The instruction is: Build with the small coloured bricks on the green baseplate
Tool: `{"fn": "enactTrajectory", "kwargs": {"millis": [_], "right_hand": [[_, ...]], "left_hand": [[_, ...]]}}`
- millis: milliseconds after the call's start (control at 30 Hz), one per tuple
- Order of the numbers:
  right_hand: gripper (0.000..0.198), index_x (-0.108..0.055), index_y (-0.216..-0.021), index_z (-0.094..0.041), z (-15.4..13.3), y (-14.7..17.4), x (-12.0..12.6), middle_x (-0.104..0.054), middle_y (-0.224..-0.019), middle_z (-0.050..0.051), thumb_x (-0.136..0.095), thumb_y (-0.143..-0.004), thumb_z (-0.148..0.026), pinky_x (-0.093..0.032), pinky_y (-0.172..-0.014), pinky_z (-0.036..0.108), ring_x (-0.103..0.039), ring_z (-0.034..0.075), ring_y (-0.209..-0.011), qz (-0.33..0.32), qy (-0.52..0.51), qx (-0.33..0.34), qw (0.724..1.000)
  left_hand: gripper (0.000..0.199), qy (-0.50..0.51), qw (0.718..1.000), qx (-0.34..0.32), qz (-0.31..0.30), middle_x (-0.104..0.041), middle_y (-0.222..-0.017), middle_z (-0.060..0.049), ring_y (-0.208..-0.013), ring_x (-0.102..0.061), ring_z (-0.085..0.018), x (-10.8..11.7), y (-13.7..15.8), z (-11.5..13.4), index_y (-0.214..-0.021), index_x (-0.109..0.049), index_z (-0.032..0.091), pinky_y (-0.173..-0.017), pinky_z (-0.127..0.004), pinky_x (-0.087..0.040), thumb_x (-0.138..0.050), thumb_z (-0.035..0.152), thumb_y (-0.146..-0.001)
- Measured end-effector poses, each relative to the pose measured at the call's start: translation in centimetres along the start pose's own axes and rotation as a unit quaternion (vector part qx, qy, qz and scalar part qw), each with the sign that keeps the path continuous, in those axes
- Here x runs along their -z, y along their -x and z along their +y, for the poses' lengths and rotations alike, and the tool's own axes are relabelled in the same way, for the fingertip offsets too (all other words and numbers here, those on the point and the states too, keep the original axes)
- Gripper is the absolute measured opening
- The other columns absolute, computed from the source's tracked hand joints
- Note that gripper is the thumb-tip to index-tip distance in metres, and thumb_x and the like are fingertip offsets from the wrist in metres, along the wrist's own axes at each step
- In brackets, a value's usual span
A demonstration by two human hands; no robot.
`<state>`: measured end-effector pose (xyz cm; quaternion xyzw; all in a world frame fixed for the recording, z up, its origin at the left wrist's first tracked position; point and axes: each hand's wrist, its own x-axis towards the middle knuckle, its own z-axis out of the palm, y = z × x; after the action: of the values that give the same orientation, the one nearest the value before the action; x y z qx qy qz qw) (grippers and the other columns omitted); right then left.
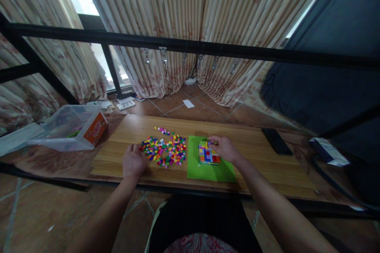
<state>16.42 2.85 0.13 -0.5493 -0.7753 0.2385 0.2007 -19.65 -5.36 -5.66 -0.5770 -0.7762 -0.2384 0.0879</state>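
Observation:
My right hand point(225, 148) is closed in a pinch at the back right corner of a block of multicoloured toy bricks point(208, 155). A small purple brick point(209, 142) shows at its fingertips. The block of bricks stands on a bright green studded baseplate point(194, 170). Resting on the wooden board, my left hand point(134, 161) has its fingers curled at the left edge of a heap of loose bricks point(166, 151). What those fingers hold, if anything, is too small to make out. A few more loose bricks point(162, 130) lie behind the heap.
A clear plastic box point(68, 126) with an orange label stands at the left of the wooden board point(133, 124). To the right lie a black phone point(276, 141) and a small white-and-blue box point(329, 151). A dark metal rail point(184, 43) crosses in front of the curtains.

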Motion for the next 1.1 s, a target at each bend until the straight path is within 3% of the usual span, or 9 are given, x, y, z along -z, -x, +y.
{"fn": "enactTrajectory", "kwargs": {"millis": [300, 633, 1100], "right_hand": [[0.019, -0.074, -0.088, -0.020, 0.6, 0.0, 0.2, -0.074, -0.090, 0.006, -0.057, -0.081, -0.027, -0.049, -0.077, 0.033, -0.066, 0.020, -0.083, 0.020, -0.044, 0.037, 0.998], [0.022, -0.074, -0.084, -0.019, 1.0, 0.1, -0.4, -0.072, -0.087, 0.006, -0.059, -0.080, -0.034, -0.047, -0.072, 0.030, -0.065, 0.019, -0.078, 0.040, -0.055, 0.020, 0.997], [0.015, -0.075, -0.076, -0.019, 0.5, -0.8, 0.3, -0.074, -0.075, 0.004, -0.061, -0.075, -0.024, -0.047, -0.065, 0.029, -0.064, 0.018, -0.067, -0.019, -0.051, 0.012, 0.998]], "left_hand": [[0.022, 0.004, 1.000, 0.000, -0.005, -0.060, -0.091, -0.011, -0.088, -0.057, -0.025, 0.1, 0.1, 0.0, -0.095, -0.061, 0.015, -0.079, -0.037, -0.046, -0.044, 0.015, -0.082], [0.020, 0.001, 1.000, 0.010, -0.008, -0.060, -0.092, -0.011, -0.087, -0.057, -0.025, 0.2, 0.1, 0.2, -0.091, -0.061, 0.015, -0.078, -0.036, -0.046, -0.043, 0.015, -0.082], [0.020, 0.004, 1.000, 0.022, -0.013, -0.060, -0.092, -0.011, -0.088, -0.057, -0.024, 0.2, 0.1, 0.4, -0.092, -0.061, 0.016, -0.078, -0.036, -0.046, -0.044, 0.014, -0.081]]}}
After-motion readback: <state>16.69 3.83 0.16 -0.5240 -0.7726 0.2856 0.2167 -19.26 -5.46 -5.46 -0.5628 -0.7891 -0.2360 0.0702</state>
